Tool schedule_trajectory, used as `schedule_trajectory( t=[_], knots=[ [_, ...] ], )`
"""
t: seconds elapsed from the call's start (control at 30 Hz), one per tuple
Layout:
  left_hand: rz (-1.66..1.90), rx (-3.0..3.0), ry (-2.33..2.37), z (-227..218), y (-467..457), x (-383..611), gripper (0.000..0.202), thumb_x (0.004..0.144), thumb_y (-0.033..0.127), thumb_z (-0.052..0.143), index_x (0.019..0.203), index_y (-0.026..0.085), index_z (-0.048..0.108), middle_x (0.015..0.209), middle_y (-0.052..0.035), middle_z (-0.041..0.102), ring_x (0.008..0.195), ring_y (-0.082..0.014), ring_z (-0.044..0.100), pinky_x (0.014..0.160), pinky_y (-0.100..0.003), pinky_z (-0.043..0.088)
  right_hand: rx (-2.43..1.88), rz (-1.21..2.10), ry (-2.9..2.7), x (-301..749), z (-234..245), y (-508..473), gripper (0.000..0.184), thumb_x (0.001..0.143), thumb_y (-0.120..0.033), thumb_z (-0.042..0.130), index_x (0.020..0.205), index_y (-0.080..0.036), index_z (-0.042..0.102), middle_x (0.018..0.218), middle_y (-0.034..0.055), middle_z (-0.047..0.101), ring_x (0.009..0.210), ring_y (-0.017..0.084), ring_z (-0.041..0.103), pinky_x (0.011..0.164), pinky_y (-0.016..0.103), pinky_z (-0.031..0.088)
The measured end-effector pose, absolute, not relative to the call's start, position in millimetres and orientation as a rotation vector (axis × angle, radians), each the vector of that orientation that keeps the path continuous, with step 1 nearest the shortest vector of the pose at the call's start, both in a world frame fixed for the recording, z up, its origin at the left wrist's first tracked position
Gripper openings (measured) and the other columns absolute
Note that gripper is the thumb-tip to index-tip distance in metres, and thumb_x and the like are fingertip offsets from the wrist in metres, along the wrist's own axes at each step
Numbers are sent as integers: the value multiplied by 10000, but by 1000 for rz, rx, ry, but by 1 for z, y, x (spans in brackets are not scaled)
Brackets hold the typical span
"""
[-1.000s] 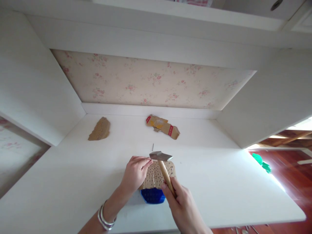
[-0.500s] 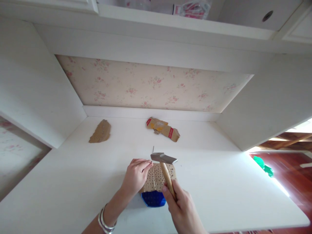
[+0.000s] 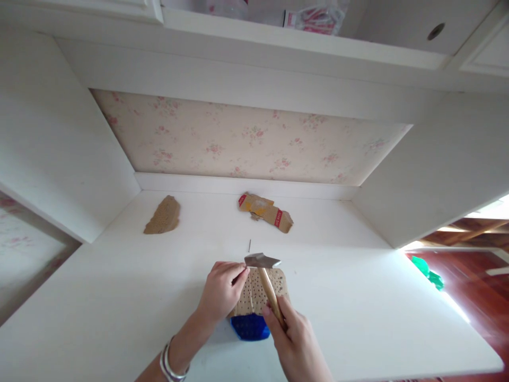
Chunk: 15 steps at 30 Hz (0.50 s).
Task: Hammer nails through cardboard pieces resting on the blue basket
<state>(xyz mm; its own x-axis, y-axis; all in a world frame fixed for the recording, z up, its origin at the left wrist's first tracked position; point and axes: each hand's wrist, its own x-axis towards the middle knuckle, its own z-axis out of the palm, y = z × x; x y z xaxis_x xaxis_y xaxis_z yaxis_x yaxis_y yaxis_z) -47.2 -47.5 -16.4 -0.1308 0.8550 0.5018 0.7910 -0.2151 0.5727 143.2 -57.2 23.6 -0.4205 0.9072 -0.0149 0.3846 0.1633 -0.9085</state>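
Note:
My right hand (image 3: 296, 339) grips the wooden handle of a small hammer (image 3: 265, 277), its metal head hovering over the far edge of a hole-dotted piece of cardboard (image 3: 254, 292). That cardboard lies on a blue block (image 3: 250, 326) on the white desk (image 3: 119, 297). My left hand (image 3: 221, 289) rests on the cardboard's left side with fingertips pinched together just under the hammer head; what they pinch is too small to make out. A thin nail (image 3: 249, 245) lies on the desk just beyond the hammer.
A torn brown cardboard scrap (image 3: 163, 215) lies at the back left and a crumpled cardboard piece with red tape (image 3: 265, 210) at the back middle. White side panels and a floral back wall enclose the desk. A green object (image 3: 427, 268) sits on the floor at right.
The hammer head has dropped slightly and shifted left toward my left fingertips. My left hand stays in place on the cardboard. The view has hardly moved.

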Motion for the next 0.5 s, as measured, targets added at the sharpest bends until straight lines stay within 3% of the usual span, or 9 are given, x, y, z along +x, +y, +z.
schedule_trajectory(
  t=[0.3,0.5],
  knots=[
    [1209,2024,1890,-14,-47,-48,167,907,213,567,917,238,732,970,-19,767,905,-191,705,871,-347,518,-1237,1194,-1887,143,22,-58,352,940,-476,473,692,-228,437,576,-45,485,507,119,408,494,228,300],
    [1166,1976,1944,-14,-46,-47,135,866,319,647,894,224,739,937,-39,772,881,-213,716,859,-358,536,-1262,1203,-1930,145,21,-57,383,933,-527,463,688,-234,432,572,-41,480,511,129,390,502,241,296]
  ],
)
